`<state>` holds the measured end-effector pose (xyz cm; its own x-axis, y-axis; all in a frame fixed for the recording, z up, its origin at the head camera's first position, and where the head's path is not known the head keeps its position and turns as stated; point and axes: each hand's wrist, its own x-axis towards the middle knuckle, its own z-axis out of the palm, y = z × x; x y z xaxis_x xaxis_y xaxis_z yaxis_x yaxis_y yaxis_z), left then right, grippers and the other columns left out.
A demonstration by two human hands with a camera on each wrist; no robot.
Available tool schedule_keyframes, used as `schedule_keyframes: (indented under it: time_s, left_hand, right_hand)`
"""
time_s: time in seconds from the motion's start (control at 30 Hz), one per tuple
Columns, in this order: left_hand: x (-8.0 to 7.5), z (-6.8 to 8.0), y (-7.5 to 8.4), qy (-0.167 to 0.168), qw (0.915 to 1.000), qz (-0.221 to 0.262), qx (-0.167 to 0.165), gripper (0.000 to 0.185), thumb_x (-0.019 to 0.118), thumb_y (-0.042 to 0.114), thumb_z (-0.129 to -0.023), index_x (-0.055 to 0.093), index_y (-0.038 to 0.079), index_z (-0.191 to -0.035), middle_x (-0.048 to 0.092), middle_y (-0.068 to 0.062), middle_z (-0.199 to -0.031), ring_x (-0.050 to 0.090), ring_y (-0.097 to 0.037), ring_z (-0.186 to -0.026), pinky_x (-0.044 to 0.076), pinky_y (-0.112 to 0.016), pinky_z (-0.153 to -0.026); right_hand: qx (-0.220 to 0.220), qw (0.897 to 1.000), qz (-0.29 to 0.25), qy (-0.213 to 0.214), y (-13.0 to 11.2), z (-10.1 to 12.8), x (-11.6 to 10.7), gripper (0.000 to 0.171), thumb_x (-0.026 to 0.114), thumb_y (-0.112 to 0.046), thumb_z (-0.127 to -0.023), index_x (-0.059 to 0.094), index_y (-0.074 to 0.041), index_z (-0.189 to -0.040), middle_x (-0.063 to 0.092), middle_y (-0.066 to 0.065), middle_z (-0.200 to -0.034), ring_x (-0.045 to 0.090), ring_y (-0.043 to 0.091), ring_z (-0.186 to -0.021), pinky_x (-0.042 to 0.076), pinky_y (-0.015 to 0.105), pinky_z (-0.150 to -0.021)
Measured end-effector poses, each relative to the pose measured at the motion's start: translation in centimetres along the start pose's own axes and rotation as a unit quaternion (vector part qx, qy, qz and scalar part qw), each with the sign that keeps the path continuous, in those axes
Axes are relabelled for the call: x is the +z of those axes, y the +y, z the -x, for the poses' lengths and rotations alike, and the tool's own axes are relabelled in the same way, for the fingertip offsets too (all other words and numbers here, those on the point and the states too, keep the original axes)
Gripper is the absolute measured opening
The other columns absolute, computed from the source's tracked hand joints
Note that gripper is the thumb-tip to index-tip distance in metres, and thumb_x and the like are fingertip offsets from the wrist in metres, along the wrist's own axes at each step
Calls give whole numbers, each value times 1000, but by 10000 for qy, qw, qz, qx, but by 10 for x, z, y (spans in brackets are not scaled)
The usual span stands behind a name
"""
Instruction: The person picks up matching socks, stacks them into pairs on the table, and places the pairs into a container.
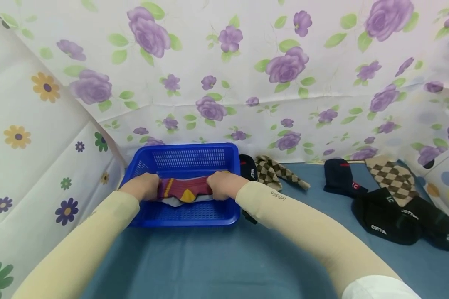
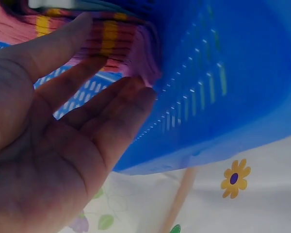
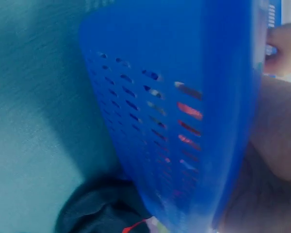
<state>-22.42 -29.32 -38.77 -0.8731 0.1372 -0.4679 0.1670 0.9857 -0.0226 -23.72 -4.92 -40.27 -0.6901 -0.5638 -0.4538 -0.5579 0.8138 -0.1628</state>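
A maroon sock with purple and yellow bands and a yellow heel lies across the inside of a blue plastic basket, over a grey fabric piece. My left hand is at its left end. In the left wrist view the left hand's fingers are extended and slightly bent, with thumb and fingertips right at the banded cuff. At the sock's other end is my right hand, knuckles up. The basket wall hides most of the right fingers in the right wrist view, so I cannot tell their grip.
Right of the basket lie a dark sock and a brown checked sock. Farther right are a navy sock, another checked sock and black socks. Floral cloth hangs behind the blue-green surface.
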Motion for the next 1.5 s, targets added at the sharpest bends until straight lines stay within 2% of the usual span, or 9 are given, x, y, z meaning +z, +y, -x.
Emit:
schedule_keyframes:
  time_s: [0.2, 0.33, 0.47, 0.6, 0.73, 0.93, 1.03, 1.27, 1.5]
  left_hand:
    - [-19, 11, 11, 385, 9984, 403, 1, 34, 61, 14, -86, 60, -1, -116, 65, -19, -110, 61, -32, -97, 48, -52, -87]
    - [-39, 26, 28, 1060, 9934, 416, 106, 41, 59, 19, -90, 55, 0, -126, 58, -22, -123, 54, -40, -113, 44, -56, -92]
    - [-57, 44, 52, 2026, 9783, 405, 150, 40, 59, 23, -91, 56, 2, -124, 59, -20, -121, 55, -37, -111, 46, -55, -88]
    - [-69, 61, 80, 3032, 9501, 677, 276, 36, 58, 25, -92, 58, 5, -121, 60, -16, -120, 59, -34, -106, 50, -52, -84]
    - [-74, 77, 108, 3923, 9119, 1027, 626, 34, 58, 28, -92, 59, 8, -119, 60, -12, -121, 61, -31, -101, 52, -48, -79]
    - [-62, 88, 145, 4913, 8534, 1220, 1246, 34, 59, 29, -92, 61, 8, -119, 60, -13, -125, 57, -30, -113, 48, -47, -92]
    - [-48, 89, 163, 5100, 8374, 1184, 1573, 34, 56, 29, -93, 61, 8, -119, 59, -13, -127, 56, -28, -116, 45, -45, -98]
    - [-8, 87, 211, 4953, 8389, 902, 2068, 33, 54, 31, -94, 62, 10, -118, 60, -10, -125, 54, -25, -119, 44, -41, -100]
    - [41, 82, 256, 4182, 8718, 908, 2384, 32, 54, 31, -94, 61, 12, -119, 60, -6, -123, 54, -19, -118, 47, -37, -96]
  right_hand:
    - [-353, 9963, -351, 695, 10, 6, -14, 12, 59, -17, -88, 63, -14, -99, 64, 0, -89, 58, 14, -73, 49, 25, -64]
    - [-665, 9886, -376, 1296, 10, 29, -40, 26, 57, -22, -91, 63, -15, -115, 66, 1, -109, 60, 12, -90, 51, 29, -77]
    - [-935, 9730, -545, 2040, 12, 64, -67, 31, 57, -26, -92, 60, -16, -121, 64, 0, -118, 61, 11, -97, 52, 29, -81]
    - [-1094, 9501, -601, 2857, 26, 99, -84, 27, 56, -26, -93, 61, -16, -117, 65, -1, -114, 60, 13, -102, 51, 30, -86]
    - [-1126, 9246, -595, 3591, 45, 132, -87, 25, 56, -26, -93, 61, -17, -115, 63, -1, -118, 57, 15, -110, 49, 34, -92]
    - [-984, 8915, -492, 4394, 68, 166, -62, 28, 60, -26, -91, 61, -17, -118, 55, 5, -133, 51, 21, -122, 45, 41, -98]
    - [-966, 8813, -442, 4605, 75, 175, -40, 29, 62, -23, -90, 63, -15, -117, 55, 8, -132, 52, 24, -120, 46, 42, -97]
    - [-684, 8835, -387, 4618, 87, 185, 19, 31, 68, -21, -85, 65, -12, -114, 57, 10, -129, 53, 26, -119, 46, 46, -94]
    - [-241, 9072, -635, 4152, 94, 188, 73, 33, 70, -21, -83, 64, -15, -115, 57, 8, -129, 53, 26, -119, 46, 47, -95]
